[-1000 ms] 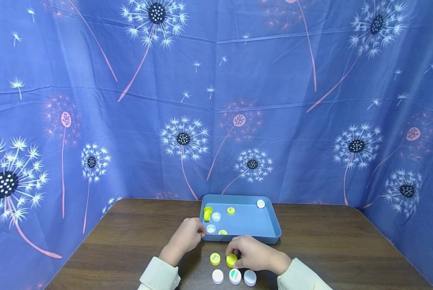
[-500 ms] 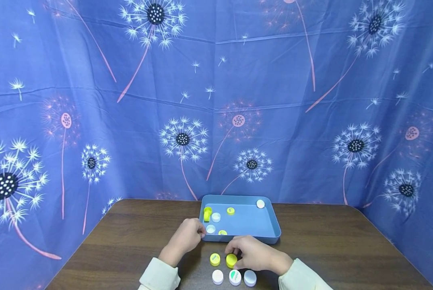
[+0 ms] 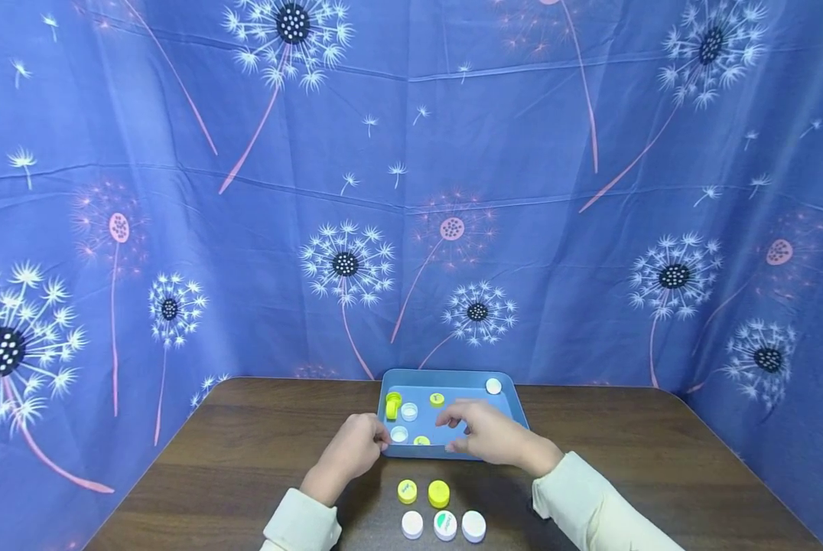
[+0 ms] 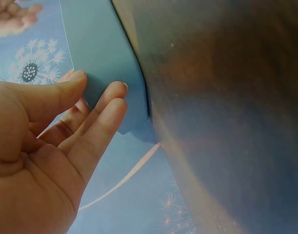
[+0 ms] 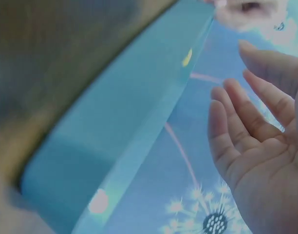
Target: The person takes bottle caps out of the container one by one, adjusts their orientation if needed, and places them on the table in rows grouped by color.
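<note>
A blue tray [image 3: 418, 452] holds yellow and white bottle caps, mostly along its left side. My left hand [image 3: 349, 450] pinches the tray's near left corner. In the left wrist view, the thumb [image 4: 66, 95] lies at the tray's rim, with other fingertips against its wall. Over the tray's front part, my right hand [image 3: 492, 435] is raised with its fingers apart and holds nothing. Closer to me on the table lie two yellow caps, a printed one [image 3: 407, 491] and a plain one [image 3: 439, 493]. In front of them is a row: a white cap [image 3: 412, 525], a green-and-white cap [image 3: 445, 526] and another white cap [image 3: 473, 526].
Inside the tray, a lone white cap [image 3: 493, 386] sits at the far right corner, and a yellow cap [image 3: 437, 399] lies near the middle. The brown wooden table [image 3: 260, 444] extends to both sides. A blue dandelion-print cloth [image 3: 563, 268] hangs behind it.
My right hand has let go of the plain yellow cap and moved forward and up over the tray. The cap stays on the table. My left hand keeps its place on the tray's corner.
</note>
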Demonstrator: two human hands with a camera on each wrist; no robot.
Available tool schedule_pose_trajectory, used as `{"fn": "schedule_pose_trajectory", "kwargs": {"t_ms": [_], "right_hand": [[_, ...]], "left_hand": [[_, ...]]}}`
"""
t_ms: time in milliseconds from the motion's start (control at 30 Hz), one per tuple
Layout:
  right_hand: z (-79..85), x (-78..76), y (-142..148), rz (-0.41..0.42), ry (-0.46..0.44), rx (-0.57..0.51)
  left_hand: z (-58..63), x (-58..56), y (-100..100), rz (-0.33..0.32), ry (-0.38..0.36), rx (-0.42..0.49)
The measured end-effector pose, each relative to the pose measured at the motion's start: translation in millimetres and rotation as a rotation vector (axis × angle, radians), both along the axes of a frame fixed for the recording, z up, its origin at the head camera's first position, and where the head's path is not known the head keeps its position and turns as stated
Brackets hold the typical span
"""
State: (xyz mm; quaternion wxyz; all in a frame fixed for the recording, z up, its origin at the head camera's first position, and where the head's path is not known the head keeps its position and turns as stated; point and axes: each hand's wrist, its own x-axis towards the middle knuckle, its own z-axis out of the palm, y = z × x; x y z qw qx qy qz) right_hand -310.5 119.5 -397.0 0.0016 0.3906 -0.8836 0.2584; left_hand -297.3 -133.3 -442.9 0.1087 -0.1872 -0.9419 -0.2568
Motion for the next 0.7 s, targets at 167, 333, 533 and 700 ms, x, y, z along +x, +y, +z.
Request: {"fn": "schedule_pose_trajectory", "kwargs": {"t_ms": [167, 333, 533, 700], "right_hand": [[11.2, -29.1, 7, -0.110, 0.101, 0.057], [12.2, -62.2, 20, -0.231, 0.181, 0.104], [-2.0, -89.4, 35, -0.320, 0.180, 0.162], [-15.3, -100.9, 42, -0.376, 0.112, 0.201]], "left_hand": [[-0.5, 1.1, -1, -0.010, 0.015, 0.004], [-2.2, 2.1, 0, 0.000, 0.006, -0.003], [-3.3, 4.7, 2, 0.016, -0.002, -0.018], [-3.6, 6.4, 4, 0.019, -0.002, -0.009]]}}
